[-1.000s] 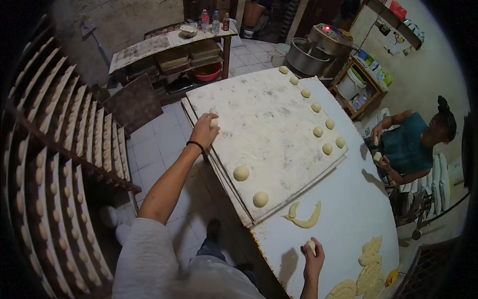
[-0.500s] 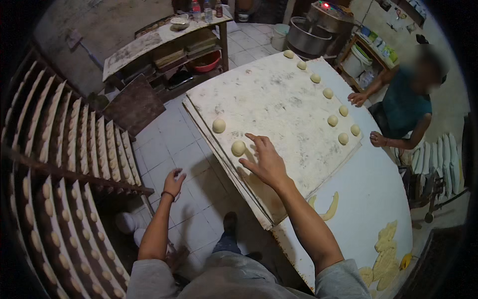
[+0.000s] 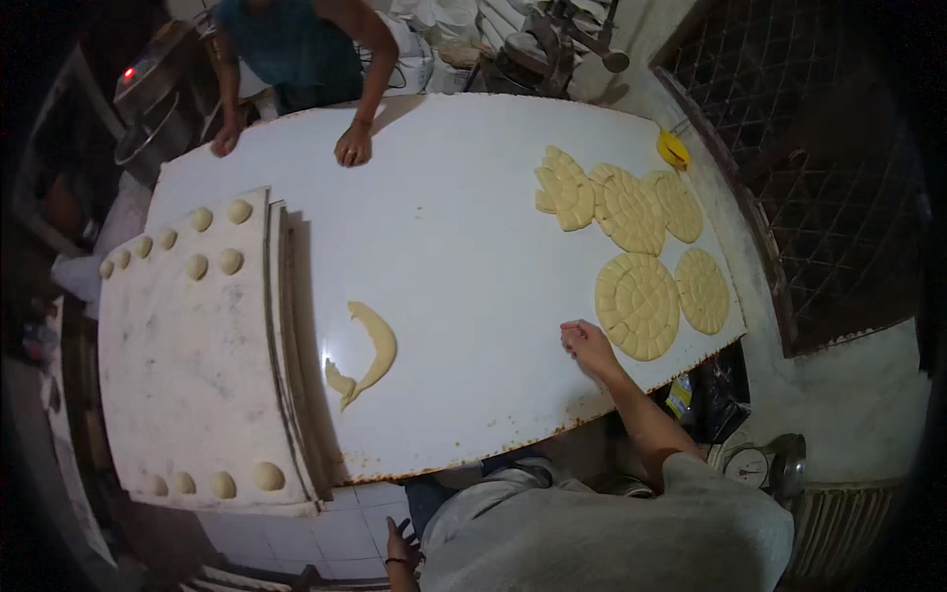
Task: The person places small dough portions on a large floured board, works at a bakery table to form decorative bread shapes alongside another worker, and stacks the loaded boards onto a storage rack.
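Note:
My right hand (image 3: 586, 345) is over the white table near its front edge, fingers curled in, with no object visible in it. Just to its right lies a round, flat dough piece (image 3: 637, 307) scored into segments, apart from the fingers. Down beside my body, below the table edge, my left hand (image 3: 400, 544) hangs with its fingers apart and holds nothing. To the left, a curved strip of dough (image 3: 375, 345) lies on the table, a smaller dough scrap (image 3: 339, 379) touching its lower end. Round dough balls (image 3: 222, 484) sit along the near edge of a floured board (image 3: 178, 345).
More scored dough pieces (image 3: 628, 209) lie at the right end of the table (image 3: 464, 247), near a yellow object (image 3: 673, 151). Across the table stands a person, one hand (image 3: 353, 145) resting on it. The board tops a stack. A dial scale (image 3: 747, 467) is low at right.
My view has swung right, from the floured board to the scored dough. My right hand has left the board, its spread fingers now curled. More balls show along the board's near edge.

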Available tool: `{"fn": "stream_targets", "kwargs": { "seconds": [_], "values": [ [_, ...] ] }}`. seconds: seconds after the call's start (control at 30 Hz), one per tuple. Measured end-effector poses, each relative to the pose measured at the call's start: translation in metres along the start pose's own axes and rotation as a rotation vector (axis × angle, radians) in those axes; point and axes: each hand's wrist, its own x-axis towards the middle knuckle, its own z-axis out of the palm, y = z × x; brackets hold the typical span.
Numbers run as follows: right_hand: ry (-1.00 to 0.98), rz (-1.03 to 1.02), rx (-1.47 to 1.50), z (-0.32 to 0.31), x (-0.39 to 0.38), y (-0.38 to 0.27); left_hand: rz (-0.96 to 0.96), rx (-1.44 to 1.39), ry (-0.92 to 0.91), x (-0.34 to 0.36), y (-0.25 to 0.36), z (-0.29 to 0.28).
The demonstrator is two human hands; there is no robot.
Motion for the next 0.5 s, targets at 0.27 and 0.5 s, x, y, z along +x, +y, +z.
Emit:
{"fn": "stream_targets", "kwargs": {
  "seconds": [0.27,0.5],
  "values": [
    [0.088,0.114,0.234,-0.123,0.18,0.014,0.415,0.354,0.031,-0.066,0.052,0.138],
    [-0.167,-0.514,-0.721,-0.172,0.163,0.02,0.45,0.555,0.016,-0.095,0.042,0.245]
  ]
}}
